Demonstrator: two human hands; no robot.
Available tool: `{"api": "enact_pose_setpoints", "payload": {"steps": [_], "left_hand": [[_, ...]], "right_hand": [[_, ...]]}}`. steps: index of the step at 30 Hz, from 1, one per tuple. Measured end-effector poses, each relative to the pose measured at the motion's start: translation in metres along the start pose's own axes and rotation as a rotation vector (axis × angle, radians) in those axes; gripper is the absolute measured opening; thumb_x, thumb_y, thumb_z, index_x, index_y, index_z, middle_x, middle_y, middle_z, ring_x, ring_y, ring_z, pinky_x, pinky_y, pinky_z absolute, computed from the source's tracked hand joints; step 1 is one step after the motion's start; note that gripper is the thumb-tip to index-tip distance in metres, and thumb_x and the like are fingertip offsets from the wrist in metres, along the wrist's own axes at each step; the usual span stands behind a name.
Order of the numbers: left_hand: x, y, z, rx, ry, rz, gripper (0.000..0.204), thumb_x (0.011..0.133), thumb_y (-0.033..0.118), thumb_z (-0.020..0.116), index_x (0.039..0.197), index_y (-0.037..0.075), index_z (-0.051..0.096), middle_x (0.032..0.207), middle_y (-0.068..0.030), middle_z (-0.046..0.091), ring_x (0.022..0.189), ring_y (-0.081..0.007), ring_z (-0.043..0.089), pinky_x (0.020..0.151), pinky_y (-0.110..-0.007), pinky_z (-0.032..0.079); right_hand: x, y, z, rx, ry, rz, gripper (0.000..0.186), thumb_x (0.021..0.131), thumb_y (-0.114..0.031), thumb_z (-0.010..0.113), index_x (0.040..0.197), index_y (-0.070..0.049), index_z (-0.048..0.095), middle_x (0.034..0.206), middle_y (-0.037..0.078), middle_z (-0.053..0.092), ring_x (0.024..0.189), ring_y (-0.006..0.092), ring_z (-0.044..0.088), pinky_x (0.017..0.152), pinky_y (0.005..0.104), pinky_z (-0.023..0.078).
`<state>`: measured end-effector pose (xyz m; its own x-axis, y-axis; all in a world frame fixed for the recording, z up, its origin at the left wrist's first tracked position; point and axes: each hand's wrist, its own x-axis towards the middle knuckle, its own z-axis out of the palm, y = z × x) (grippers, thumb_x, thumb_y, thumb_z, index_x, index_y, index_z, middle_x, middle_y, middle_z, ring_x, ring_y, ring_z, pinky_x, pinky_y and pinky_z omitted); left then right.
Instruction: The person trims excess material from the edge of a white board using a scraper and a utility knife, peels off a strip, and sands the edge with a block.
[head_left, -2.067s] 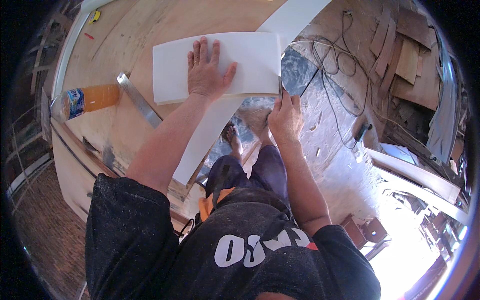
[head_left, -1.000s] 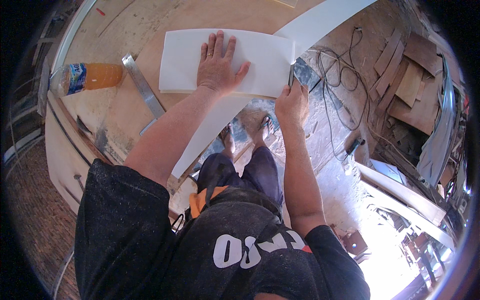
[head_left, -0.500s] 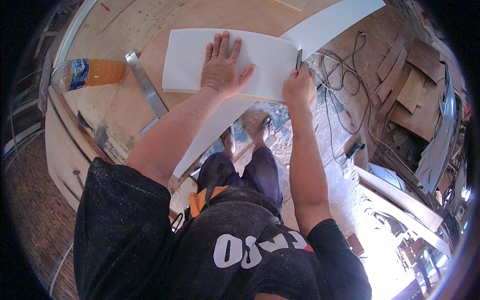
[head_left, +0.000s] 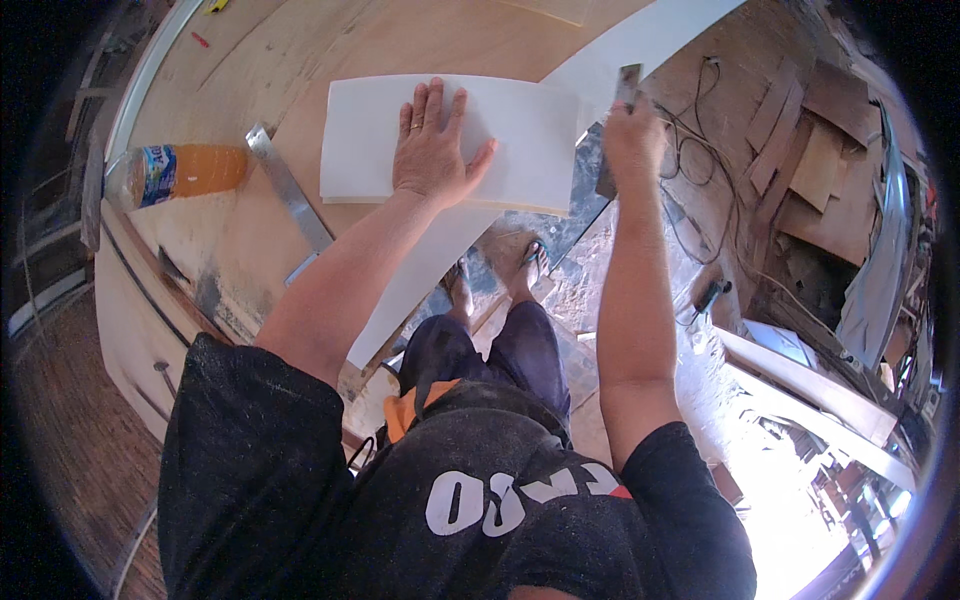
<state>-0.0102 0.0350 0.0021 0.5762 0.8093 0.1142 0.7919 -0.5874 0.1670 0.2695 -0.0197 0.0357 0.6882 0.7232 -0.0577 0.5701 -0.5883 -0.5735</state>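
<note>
My left hand (head_left: 433,145) lies flat on a white-faced rectangular panel (head_left: 535,140), fingers stretched out and thumb apart. A thin tan edge shows along the panel's near side. Off the panel's right end, my right hand (head_left: 634,138) is closed around a flat, squared metal tool (head_left: 629,80) that sticks out at both ends of the fist. Its exact kind is not clear, and the hand is slightly blurred. Beneath the panel, a long white strip (head_left: 625,45) runs from the far right toward my legs, partly hidden.
Left of the panel, a metal square (head_left: 290,190) rests on the wooden worktop (head_left: 270,60). A bottle of orange liquid (head_left: 195,173) lies on its side by the left edge. On the floor at right are looped cables (head_left: 700,160) and wood offcuts (head_left: 835,165).
My right hand has moved from the panel's right end outward to the right, and the tool in it has turned so its flat face shows. My left hand stays on the panel.
</note>
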Motion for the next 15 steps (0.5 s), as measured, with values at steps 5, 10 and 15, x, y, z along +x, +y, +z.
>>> {"api": "enact_pose_setpoints", "payload": {"steps": [5, 10, 15], "left_hand": [[-0.005, -0.007, 0.002, -0.004, 0.006, -0.034, 0.087, 0.101, 0.062, 0.053, 0.165, 0.006, 0.036, 0.171, -0.0282, 0.025, 0.161, -0.0431, 0.02, 0.131, -0.055, 0.017], [0.006, 0.009, -0.002, 0.039, -0.031, -0.019, 0.087, 0.1, 0.062, 0.053, 0.165, 0.007, 0.035, 0.173, -0.0254, 0.023, 0.163, -0.04, 0.018, 0.132, -0.051, 0.015], [0.0, 0.001, 0.003, 0.049, -0.02, -0.058, 0.087, 0.099, 0.062, 0.056, 0.165, 0.008, 0.037, 0.174, -0.0236, 0.023, 0.163, -0.0377, 0.018, 0.132, -0.05, 0.014]], "right_hand": [[-0.043, 0.025, -0.041, 0.761, -0.219, 0.302, 0.026, 0.098, -0.016, 0.069, 0.12, -0.002, 0.068, 0.085, 0.007, 0.07, 0.066, 0.0147, 0.066, 0.057, 0.0305, 0.055], [-0.15, 0.053, 0.007, 0.579, -0.163, 0.208, 0.046, 0.093, -0.013, 0.078, 0.136, -0.006, 0.067, 0.091, 0.003, 0.071, 0.069, 0.0122, 0.066, 0.059, 0.0305, 0.055], [-0.178, 0.007, 0.006, 0.475, -0.051, 0.225, 0.046, 0.092, -0.014, 0.073, 0.136, -0.001, 0.067, 0.104, 0.014, 0.077, 0.088, 0.0289, 0.074, 0.084, 0.0408, 0.057]]}}
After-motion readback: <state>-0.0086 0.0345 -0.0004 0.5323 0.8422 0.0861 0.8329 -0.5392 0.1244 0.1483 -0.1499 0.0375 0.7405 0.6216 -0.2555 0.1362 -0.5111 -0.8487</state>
